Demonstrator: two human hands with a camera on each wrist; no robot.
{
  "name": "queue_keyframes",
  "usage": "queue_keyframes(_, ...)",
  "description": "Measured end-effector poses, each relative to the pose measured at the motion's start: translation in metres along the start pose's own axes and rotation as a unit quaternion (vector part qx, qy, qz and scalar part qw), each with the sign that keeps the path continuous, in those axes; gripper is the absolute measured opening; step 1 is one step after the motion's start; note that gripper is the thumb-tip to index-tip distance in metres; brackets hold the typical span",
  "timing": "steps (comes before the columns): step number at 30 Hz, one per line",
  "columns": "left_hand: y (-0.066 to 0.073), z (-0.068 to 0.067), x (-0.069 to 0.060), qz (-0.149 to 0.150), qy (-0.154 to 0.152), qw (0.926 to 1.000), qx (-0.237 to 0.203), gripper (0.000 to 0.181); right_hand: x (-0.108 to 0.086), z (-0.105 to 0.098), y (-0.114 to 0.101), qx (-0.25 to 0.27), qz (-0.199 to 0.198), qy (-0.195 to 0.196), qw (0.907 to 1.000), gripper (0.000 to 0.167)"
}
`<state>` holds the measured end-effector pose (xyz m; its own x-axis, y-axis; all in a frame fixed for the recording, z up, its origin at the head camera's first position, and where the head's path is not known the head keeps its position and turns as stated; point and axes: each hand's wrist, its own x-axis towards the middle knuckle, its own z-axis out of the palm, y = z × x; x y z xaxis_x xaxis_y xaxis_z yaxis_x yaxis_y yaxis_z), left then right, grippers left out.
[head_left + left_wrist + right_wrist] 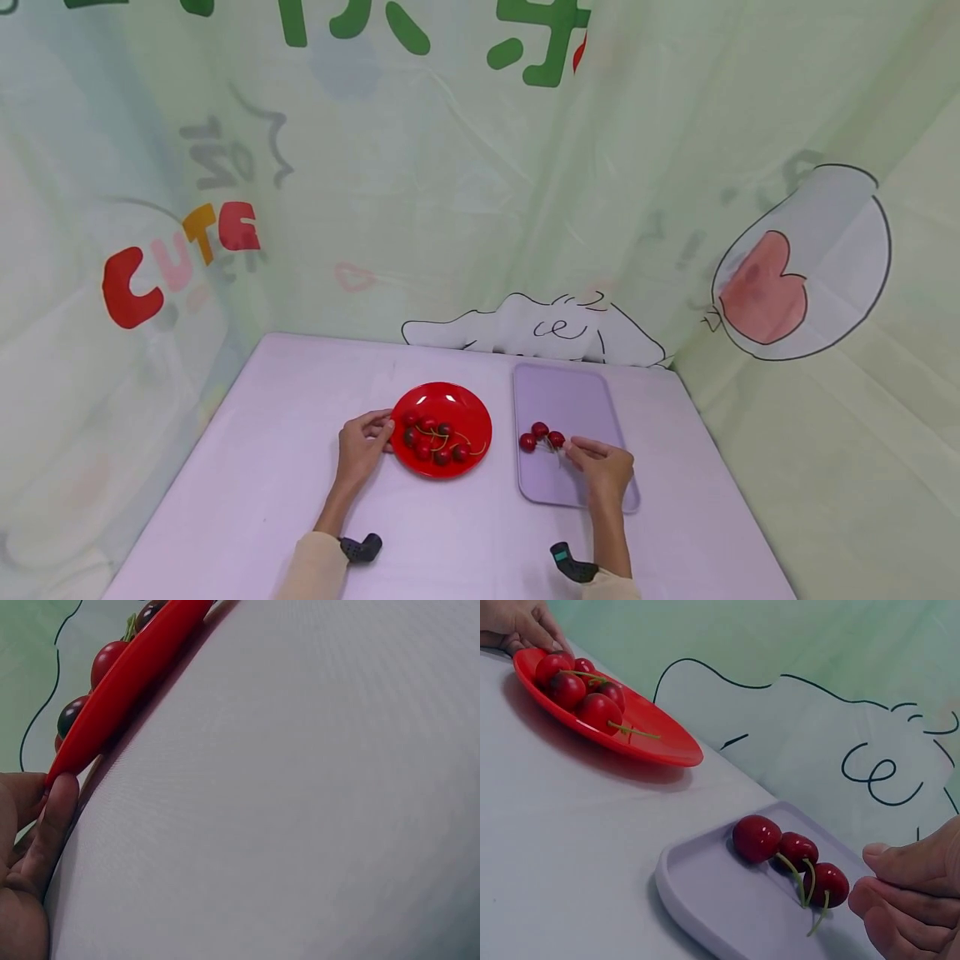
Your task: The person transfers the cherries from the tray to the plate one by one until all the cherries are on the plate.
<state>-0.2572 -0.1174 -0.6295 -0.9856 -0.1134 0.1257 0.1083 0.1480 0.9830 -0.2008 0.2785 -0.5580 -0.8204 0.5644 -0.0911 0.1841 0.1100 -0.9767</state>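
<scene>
My left hand [363, 448] pinches the left rim of a round red plate [459, 403], with the thumb on the plate's outside in the left wrist view. Several dark red cherries [442, 456] with green stems lie on that plate. To the right, a flat lilac tray [573, 396] bears three cherries [757, 838] in a close group, their stems trailing toward the front. Over the tray's right side is my right hand [606, 468], its thumb and forefinger slightly apart beside the rightmost cherry [827, 885]. Nothing shows between those fingertips.
Plate and tray stand side by side on a pale table [450, 533], a strip of tabletop between them. A printed light-green curtain [465, 208] hangs behind the table and along both sides. A dark wrist device [362, 548] is on each forearm.
</scene>
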Motion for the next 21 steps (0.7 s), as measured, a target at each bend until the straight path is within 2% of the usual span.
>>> queue_keyframes(5, 0.000, 0.000, 0.000, 0.002, 0.001, 1.0000, -0.001, 0.031, 0.000, 0.001, 0.006, -0.087, -0.008, 0.020, 0.9960, 0.022)
queue_keyframes(7, -0.001, 0.001, 0.001, 0.001, 0.002, 1.0000, 0.002, 0.031, -0.001, 0.002, 0.006, -0.106, -0.011, 0.024, 0.9940, 0.020)
queue_keyframes(12, 0.000, 0.001, 0.001, -0.001, 0.005, 0.9999, 0.011, 0.030, -0.007, 0.004, 0.004, -0.125, -0.017, 0.019, 0.9919, 0.021)
queue_keyframes(21, -0.002, 0.003, 0.002, -0.008, 0.011, 0.9997, 0.020, 0.031, -0.005, 0.007, 0.014, -0.159, -0.040, 0.017, 0.9863, 0.016)
